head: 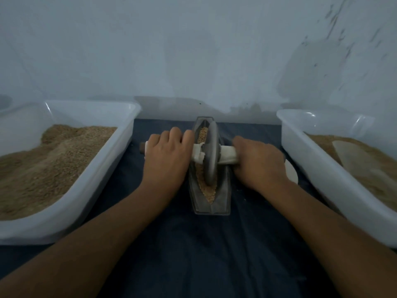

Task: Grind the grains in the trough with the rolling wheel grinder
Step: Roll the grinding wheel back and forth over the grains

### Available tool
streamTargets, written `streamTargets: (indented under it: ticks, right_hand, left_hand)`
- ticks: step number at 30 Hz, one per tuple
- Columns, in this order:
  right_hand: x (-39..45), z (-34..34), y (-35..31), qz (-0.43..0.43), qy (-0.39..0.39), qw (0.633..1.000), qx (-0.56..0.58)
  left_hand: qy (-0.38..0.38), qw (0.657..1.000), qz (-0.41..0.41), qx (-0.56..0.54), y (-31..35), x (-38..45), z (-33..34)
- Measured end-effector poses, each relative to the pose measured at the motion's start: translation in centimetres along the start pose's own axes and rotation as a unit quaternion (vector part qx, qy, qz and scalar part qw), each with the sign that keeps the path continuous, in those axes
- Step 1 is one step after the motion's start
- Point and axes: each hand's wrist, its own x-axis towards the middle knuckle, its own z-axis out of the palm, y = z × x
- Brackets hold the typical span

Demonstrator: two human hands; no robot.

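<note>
We see both hands on the grinder's axle: the left hand (166,157) grasps the cloth-wrapped handle (227,157) on its side, fingers curled over the top, and the right hand (258,162) is wrapped round the same bar on the other side. Between them stands the grey wheel (211,155), upright on its edge in the narrow boat-shaped trough (211,206), sitting about midway along it. Tan grains (208,193) line the trough's groove, showing both ahead of the wheel and behind it, nearer to us. The trough lies lengthwise away from us on a dark blue cloth (193,254) in the middle of the scene. To the left, a white plastic tub (86,190) holds a heap of brown grain; to the right, a second white tub (322,168) holds more, with a pale flat piece resting in it. A small white object (291,173) lies just beside the right hand, partly hidden.
</note>
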Motion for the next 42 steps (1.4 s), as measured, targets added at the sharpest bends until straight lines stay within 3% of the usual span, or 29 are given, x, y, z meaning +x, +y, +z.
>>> streamTargets:
  ticks: [8, 12, 18, 23, 28, 31, 36, 42]
  right_hand:
    - [-1.8, -1.8, -1.0, -0.021, 0.062, 0.998, 0.005]
    - [-0.9, -0.9, -0.7, -0.011, 0.037, 0.999, 0.003]
    - [1.7, 1.2, 0.7, 0.032, -0.099, 0.995, 0.015]
    - [6.3, 2.1, 1.3, 0.018, -0.211, 0.977, 0.012]
    - [10.1, 2.5, 1.9, 0.021, -0.395, 0.918, 0.040]
    - [11.7, 2.3, 1.7, 0.021, -0.452, 0.891, 0.032]
    - [12.2, 1.7, 1.4, 0.011, -0.424, 0.905, 0.028]
    - [8.2, 2.1, 1.7, 0.042, -0.283, 0.958, 0.035]
  left_hand:
    - [-0.037, 0.999, 0.001, -0.020, -0.4, -1.6, -2.2]
    - [-0.041, 0.999, 0.008, -0.008, -0.3, -1.3, -1.9]
    - [-0.051, 0.998, 0.010, 0.032, -0.3, 1.3, 0.7]
    - [-0.053, 0.998, 0.007, 0.017, -1.2, 3.3, 3.7]
    - [-0.044, 0.999, 0.018, 0.026, -1.4, 5.4, 5.5]
    - [-0.036, 0.999, 0.010, 0.000, -1.5, 5.9, 6.1]
    - [-0.030, 0.999, -0.017, -0.001, -1.6, 5.3, 6.3]
    - [-0.019, 1.000, 0.004, 0.014, -0.7, 4.3, 4.5]
